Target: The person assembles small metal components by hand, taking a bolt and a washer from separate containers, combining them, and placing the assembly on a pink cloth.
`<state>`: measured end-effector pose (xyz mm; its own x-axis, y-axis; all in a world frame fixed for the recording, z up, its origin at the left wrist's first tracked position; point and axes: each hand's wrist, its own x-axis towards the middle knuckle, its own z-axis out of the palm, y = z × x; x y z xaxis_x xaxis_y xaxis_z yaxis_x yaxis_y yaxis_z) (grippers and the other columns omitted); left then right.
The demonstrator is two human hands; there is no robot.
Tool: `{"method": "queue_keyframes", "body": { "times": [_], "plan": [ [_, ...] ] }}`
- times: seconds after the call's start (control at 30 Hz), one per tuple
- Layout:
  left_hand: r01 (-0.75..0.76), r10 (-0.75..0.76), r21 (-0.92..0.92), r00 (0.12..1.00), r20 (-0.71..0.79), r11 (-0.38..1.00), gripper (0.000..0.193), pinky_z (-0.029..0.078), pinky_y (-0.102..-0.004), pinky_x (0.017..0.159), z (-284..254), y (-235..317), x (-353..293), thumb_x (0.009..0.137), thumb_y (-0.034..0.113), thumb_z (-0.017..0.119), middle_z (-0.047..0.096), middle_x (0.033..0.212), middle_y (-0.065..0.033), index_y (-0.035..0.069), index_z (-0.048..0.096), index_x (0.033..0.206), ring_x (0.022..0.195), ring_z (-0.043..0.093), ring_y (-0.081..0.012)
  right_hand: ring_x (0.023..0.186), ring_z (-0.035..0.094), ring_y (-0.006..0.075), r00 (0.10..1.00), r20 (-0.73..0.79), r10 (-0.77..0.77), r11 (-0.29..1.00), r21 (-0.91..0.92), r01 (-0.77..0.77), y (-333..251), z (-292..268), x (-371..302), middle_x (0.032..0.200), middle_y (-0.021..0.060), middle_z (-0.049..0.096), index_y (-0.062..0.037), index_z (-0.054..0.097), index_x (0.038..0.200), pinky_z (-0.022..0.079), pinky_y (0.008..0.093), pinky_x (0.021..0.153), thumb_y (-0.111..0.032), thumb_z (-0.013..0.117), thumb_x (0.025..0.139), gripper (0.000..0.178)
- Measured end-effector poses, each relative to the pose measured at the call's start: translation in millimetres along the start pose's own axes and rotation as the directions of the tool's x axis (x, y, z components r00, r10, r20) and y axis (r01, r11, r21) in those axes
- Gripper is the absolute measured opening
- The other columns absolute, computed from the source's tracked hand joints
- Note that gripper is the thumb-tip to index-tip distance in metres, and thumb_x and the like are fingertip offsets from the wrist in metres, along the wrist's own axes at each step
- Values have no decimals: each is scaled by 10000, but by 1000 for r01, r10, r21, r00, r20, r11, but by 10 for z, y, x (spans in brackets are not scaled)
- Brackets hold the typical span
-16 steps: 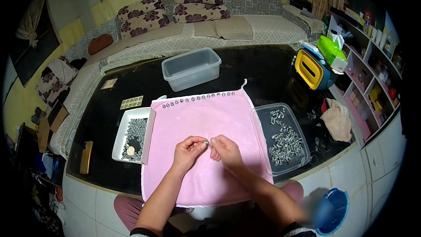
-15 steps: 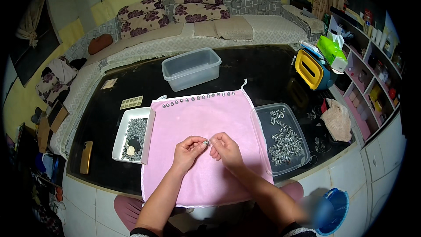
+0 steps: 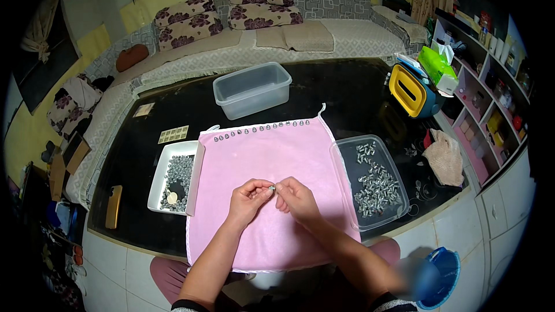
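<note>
Above the middle of a pink cloth (image 3: 260,162), my hands meet fingertip to fingertip. My left hand (image 3: 251,199) pinches a small silver metal fastener (image 3: 272,188) between thumb and forefinger. From the other side, my right hand (image 3: 296,197) closes its fingertips on the same piece, or on a tiny part at its end; which one is too small to tell. Along the cloth's far edge stands a row of several small metal pieces (image 3: 261,129). Left of the cloth, a white tray (image 3: 153,193) holds many small round nut-like parts; a clear tray (image 3: 399,173) at the right holds short bolt-like parts.
A translucent plastic tub (image 3: 251,93) stands beyond the cloth on the black table (image 3: 324,89). Further right are a yellow-and-blue box (image 3: 409,89), a green tissue pack (image 3: 437,69) and a beige cloth (image 3: 444,159). A gold phone-like object (image 3: 114,207) lies at the left.
My right hand has shifted slightly left, bringing its fingertips against the small fastener. My left hand has stayed nearly still. The trays and the row are unchanged.
</note>
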<state>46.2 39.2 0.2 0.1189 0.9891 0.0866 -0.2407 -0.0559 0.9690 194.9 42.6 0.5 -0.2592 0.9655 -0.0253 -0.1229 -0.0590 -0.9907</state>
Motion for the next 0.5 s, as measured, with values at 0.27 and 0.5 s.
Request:
{"method": "queue_keyframes", "body": {
  "times": [0.27,0.5],
  "plan": [
    [-14,13,37,1000,16,999,86,473,-196,658,-18,-21,6,808,-12,568,569,743,-13,-8,591,891,679,532,-64,548,483,75,1000,-10,-6,1000,9,6,-37,17,-11,598,25,512,-22,517,799,408,203,509,-241,455,897,248],
    [-8,7,23,999,41,1000,96,466,-199,653,-1,-9,2,810,-1,571,573,751,-12,-5,588,904,681,535,-65,553,489,75,999,28,34,999,-7,-33,25,-28,12,610,27,521,-20,523,775,411,207,502,-255,445,901,278]
  ]
}}
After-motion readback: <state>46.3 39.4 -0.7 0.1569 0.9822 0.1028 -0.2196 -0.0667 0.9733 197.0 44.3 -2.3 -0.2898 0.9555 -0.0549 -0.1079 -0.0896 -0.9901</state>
